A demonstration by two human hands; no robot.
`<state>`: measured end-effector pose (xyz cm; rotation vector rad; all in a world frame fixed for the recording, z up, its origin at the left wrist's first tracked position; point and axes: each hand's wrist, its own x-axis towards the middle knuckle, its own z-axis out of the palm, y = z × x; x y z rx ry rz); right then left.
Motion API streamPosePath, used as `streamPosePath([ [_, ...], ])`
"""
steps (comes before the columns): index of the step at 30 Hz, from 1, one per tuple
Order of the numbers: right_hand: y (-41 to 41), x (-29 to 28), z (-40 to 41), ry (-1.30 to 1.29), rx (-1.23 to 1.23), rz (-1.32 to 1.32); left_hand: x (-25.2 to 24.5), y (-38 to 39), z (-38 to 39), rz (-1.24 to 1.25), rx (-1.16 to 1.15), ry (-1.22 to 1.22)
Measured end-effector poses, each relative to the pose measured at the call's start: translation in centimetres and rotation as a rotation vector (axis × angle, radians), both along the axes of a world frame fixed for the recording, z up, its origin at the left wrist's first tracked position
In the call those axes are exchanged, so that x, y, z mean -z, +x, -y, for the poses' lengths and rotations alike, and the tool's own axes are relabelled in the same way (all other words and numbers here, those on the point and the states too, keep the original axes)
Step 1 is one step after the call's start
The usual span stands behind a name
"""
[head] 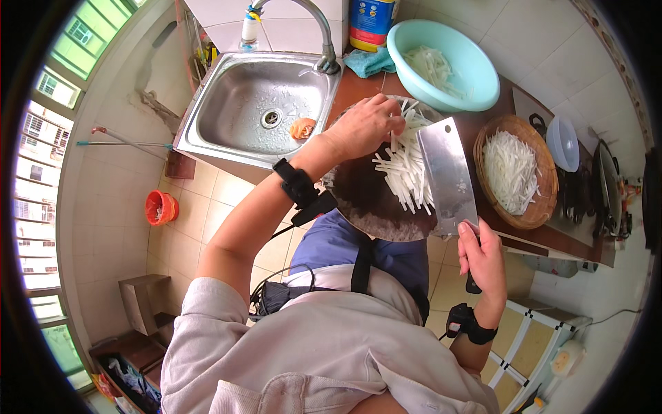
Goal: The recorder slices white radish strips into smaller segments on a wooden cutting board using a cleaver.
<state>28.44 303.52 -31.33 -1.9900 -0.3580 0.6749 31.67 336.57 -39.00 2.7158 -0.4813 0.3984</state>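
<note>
White vegetable strips [408, 178] lie in a pile on a round dark cutting board [362, 191]. My left hand [370, 124] rests over the pile's far left end, fingers curled down at the strips; whether it grips any is hidden. In my right hand [481, 253] is the handle of a metal cleaver [447, 171], its broad blade lying along the pile's right side. Beyond the board, a light turquoise plastic basin [478, 90] holds more strips. To the right of the cleaver, a round woven bamboo basket [543, 215] contains a large heap of strips.
A stainless steel sink [232, 108] with an orange-brown item [302, 128] inside is at the left, under a curved faucet [327, 31]. A turquoise cloth [370, 62] lies beside the basin. Farther right are a translucent bowl [562, 144] and a wok [606, 186]. A red bucket [161, 208] stands on the floor.
</note>
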Motion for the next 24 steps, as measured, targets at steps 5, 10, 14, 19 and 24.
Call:
streamPosePath([
  [5, -0.1, -0.1, -0.4, -0.012, 0.011, 0.008, 0.1, -0.8, -0.3, 0.182, 0.078, -0.08],
  [10, -0.6, -0.2, -1.2, -0.018, 0.005, 0.009, -0.9, -4.7, 0.2, 0.223, 0.0, -0.128],
  [14, -0.7, 1.0, -1.7, -0.105, -0.125, 0.135, -0.8, -9.7, 1.0, 0.217, -0.025, -0.164],
  [19, -0.8, 1.3, -3.8, -0.155, -0.327, 0.264, 0.0, -12.9, 2.2, 0.115, -0.06, -0.183],
  [24, -1.0, 1.8, -4.5, -0.156, -0.293, 0.446, 0.9, -11.8, 4.1, 0.123, -0.047, -0.167],
])
